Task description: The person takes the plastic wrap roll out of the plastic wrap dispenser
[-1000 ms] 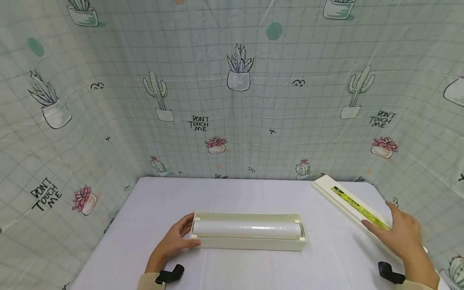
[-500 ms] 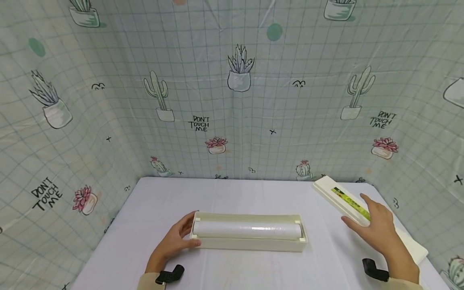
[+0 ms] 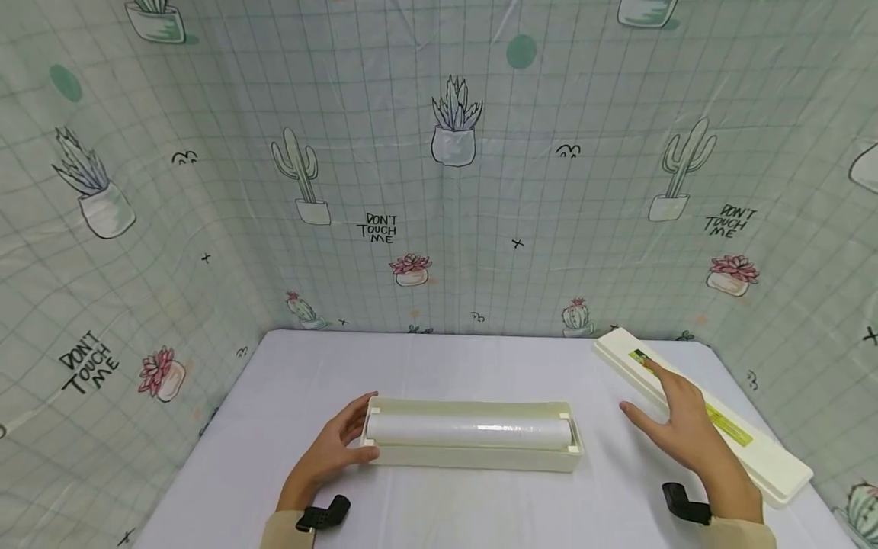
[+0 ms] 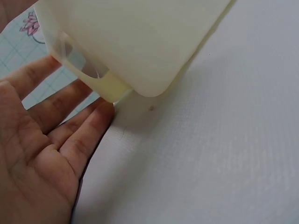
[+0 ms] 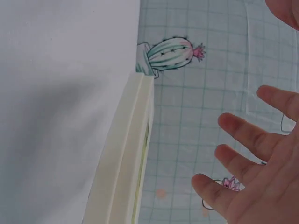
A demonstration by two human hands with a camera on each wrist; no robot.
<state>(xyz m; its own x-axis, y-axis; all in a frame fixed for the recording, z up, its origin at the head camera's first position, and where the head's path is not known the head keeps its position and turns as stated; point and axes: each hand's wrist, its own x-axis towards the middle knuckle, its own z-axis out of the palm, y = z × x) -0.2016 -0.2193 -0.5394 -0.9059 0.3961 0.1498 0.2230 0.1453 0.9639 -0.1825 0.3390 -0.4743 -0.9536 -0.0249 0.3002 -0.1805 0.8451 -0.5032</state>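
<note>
In the head view a cream plastic-wrap box point(image 3: 473, 457) stands lidless on the table, with a white roll of plastic wrap point(image 3: 473, 431) lying inside. My left hand point(image 3: 336, 450) grips the box's left end, thumb at the front and fingers behind. Close up in the left wrist view, the fingertips point(image 4: 100, 116) touch the cream end wall. To the right, the long cream lid point(image 3: 775, 465) with a yellow-green label lies slantwise on the table. My right hand point(image 3: 686, 423) hovers over the lid's left side, fingers spread and holding nothing; the right wrist view shows them apart from it.
A white cloth covers the table point(image 3: 439, 366). Behind it and at both sides hangs a pale gridded curtain point(image 3: 507, 191) printed with cacti and lettering. A black wrist camera point(image 3: 322, 515) sits on the left wrist, another point(image 3: 686, 505) on the right.
My right hand has moved left off the lid's right part, uncovering its near end. The left hand and the box have stayed in place.
</note>
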